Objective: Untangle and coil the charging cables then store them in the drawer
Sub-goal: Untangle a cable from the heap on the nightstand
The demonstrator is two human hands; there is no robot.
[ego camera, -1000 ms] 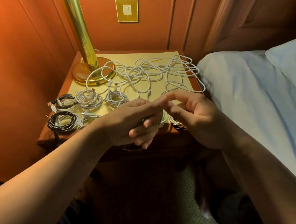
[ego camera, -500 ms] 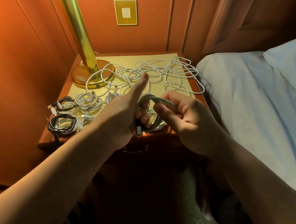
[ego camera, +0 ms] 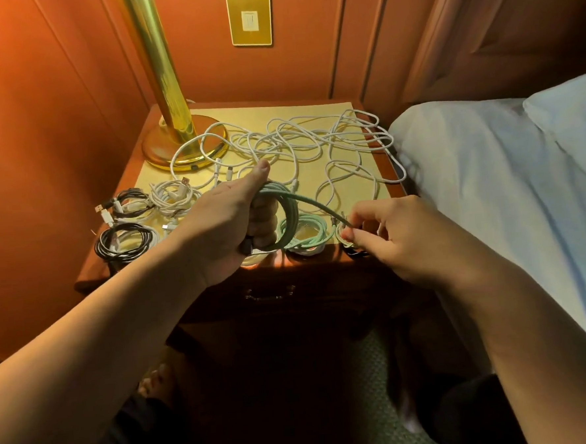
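Observation:
A pale green cable [ego camera: 285,208] is wound in loops around the fingers of my left hand [ego camera: 230,225], which holds it above the nightstand's front edge. Its free end runs right to my right hand [ego camera: 388,236], which pinches it near the tip. A second coiled green cable [ego camera: 307,233] lies on the nightstand just behind. A tangle of white cables [ego camera: 297,142] sprawls over the back of the top. Coiled white cables [ego camera: 171,195] and coiled black cables [ego camera: 123,239] sit at the left. The drawer [ego camera: 270,293] below is closed.
A brass lamp [ego camera: 173,133] stands at the nightstand's back left, its base under one white loop. A bed with white sheets [ego camera: 509,188] borders the right side. Orange wood panelling and a wall switch [ego camera: 249,18] are behind. My bare foot [ego camera: 155,379] shows on the floor.
My hands have moved apart: the right hand drew the green cable's free end out to the right, while the left keeps the loops around its fingers.

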